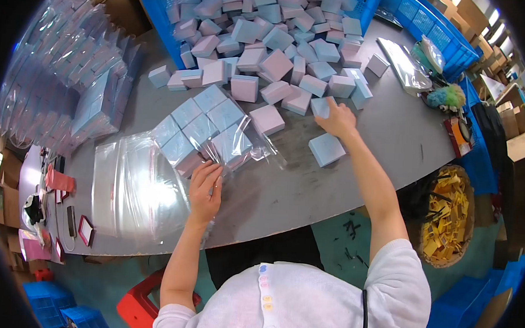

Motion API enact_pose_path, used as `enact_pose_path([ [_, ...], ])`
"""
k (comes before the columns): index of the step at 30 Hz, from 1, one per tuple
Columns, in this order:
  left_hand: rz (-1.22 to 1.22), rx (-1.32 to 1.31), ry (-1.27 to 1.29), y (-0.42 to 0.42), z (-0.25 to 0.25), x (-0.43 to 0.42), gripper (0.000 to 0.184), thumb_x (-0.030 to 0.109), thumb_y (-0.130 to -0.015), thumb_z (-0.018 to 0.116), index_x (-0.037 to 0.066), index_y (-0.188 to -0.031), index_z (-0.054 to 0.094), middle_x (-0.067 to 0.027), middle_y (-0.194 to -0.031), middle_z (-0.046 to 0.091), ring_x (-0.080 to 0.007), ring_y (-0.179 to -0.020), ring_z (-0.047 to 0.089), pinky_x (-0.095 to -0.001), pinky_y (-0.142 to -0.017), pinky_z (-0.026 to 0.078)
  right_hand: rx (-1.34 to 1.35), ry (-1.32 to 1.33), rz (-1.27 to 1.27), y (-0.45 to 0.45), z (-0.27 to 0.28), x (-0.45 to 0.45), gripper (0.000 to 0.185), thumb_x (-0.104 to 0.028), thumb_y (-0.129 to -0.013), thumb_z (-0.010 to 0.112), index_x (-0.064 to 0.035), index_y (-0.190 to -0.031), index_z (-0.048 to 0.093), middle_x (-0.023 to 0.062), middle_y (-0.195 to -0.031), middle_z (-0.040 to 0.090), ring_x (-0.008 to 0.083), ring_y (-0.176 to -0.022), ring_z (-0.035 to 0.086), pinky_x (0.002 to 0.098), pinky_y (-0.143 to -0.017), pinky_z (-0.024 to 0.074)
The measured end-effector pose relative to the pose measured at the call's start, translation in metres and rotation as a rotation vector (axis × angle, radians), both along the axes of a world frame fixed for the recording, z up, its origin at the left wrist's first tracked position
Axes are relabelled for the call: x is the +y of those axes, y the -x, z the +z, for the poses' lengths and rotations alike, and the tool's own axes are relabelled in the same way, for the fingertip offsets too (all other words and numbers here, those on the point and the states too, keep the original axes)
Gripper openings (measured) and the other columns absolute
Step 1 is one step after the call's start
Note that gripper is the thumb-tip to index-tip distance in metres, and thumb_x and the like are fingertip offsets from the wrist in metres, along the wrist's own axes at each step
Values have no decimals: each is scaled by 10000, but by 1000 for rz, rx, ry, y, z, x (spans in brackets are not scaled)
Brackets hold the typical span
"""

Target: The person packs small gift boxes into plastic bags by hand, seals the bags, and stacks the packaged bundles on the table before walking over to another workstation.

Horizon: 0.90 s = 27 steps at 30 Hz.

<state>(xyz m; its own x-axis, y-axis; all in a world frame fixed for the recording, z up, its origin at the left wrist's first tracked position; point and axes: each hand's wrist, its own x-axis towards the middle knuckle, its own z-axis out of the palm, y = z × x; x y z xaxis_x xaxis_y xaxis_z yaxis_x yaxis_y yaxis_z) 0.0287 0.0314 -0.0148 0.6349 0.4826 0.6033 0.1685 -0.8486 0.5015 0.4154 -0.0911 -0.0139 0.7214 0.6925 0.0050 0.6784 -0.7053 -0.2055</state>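
My left hand point(206, 189) is closed on the near edge of a transparent plastic bag point(266, 149). Inside the bag, small pale blue and pink boxes point(201, 128) sit side by side in rows. My right hand point(338, 119) grips a small pale blue box point(320, 107) at the front of the heap, fingers wrapped over its right side. Just below that hand lies a loose box point(326, 150), and a pink-topped box point(267, 119) rests beside the bag. Flat transparent bags point(121, 187) are stacked left of my left hand.
A large heap of boxes point(277, 65) spills from a blue crate point(157, 19) at the back. Bagged boxes point(95, 107) are piled high on the left. A plastic-wrapped pack point(404, 67) and a fluffy duster point(446, 97) lie right. A basket of yellow pieces point(447, 219) stands below the table edge.
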Motion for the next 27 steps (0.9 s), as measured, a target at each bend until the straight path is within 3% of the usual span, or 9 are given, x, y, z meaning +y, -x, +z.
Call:
enact_pose_path([
  [2, 42, -64, 23, 6, 5, -1, 234, -19, -818, 623, 11, -1039, 693, -109, -1066, 667, -330, -1093, 588, -403, -925, 472, 15, 100, 33, 9, 30, -4, 715, -468, -754, 657, -130, -1360, 482, 197, -1162, 595, 370, -1110, 559, 464, -937, 455],
  [5, 72, -95, 1, 11, 14, -4, 216, -20, -834, 614, -9, -1038, 687, -120, -1063, 669, -326, -1083, 595, -398, -921, 471, 213, -397, 495, 26, 45, -5, 652, -259, -686, 663, -163, -1319, 542, 176, -1224, 567, 358, -1144, 527, 436, -989, 427],
  [6, 59, -109, 10, 12, 18, -6, 203, -18, -848, 602, -24, -1034, 682, -132, -1061, 669, -327, -1077, 600, -399, -926, 467, 215, -389, 509, 36, 44, 6, 652, -259, -686, 663, -163, -1319, 542, 176, -1224, 567, 358, -1144, 527, 436, -989, 427],
  [8, 69, -105, 8, 12, 23, -8, 201, -18, -846, 604, -22, -1030, 684, -133, -1061, 669, -328, -1075, 601, -400, -920, 471, 228, -405, 862, 59, 35, 29, 681, -194, -660, 678, -179, -1324, 527, 168, -1317, 498, 360, -1227, 463, 426, -1022, 400],
  [11, 74, -111, -15, 14, 25, -6, 206, -17, -827, 629, -4, -1023, 691, -118, -1063, 669, -323, -1076, 598, -396, -911, 477, 319, -424, 1000, 64, 5, 75, 694, -166, -655, 671, -208, -1329, 509, 155, -1375, 444, 358, -1279, 411, 426, -1046, 374],
  [17, 94, -110, -15, 23, 21, -5, 213, -13, -802, 661, 21, -1009, 699, -99, -1055, 668, -314, -1068, 596, -387, -896, 486, 61, -225, 912, 73, 12, 81, 771, -199, -639, 737, -222, -1366, 480, 137, -1389, 445, 354, -1307, 392, 427, -1094, 319],
  [21, 99, -106, -13, 27, 16, -4, 218, -9, -801, 663, 29, -1012, 697, -93, -1052, 667, -313, -1061, 596, -383, -890, 488, 42, -358, 999, 62, -2, 88, 822, -224, -628, 770, -245, -1394, 471, 137, -1374, 456, 341, -1292, 406, 436, -1086, 323],
  [24, 97, -90, -10, 29, 16, -3, 233, -4, -792, 671, 33, -1021, 693, -90, -1064, 665, -318, -1074, 590, -390, -903, 484, 271, -415, 1018, 60, -12, 88, 844, -220, -635, 762, -293, -1416, 450, 122, -1360, 454, 356, -1277, 414, 460, -1071, 344],
  [27, 108, -58, -33, 35, 12, -2, 269, -7, -777, 675, 37, -1043, 685, -93, -1095, 657, -326, -1097, 578, -400, -920, 478, 100, -366, 990, 61, -8, 88, 846, -162, -611, 739, -245, -1408, 467, 139, -1391, 441, 359, -1285, 411, 434, -1080, 344],
])
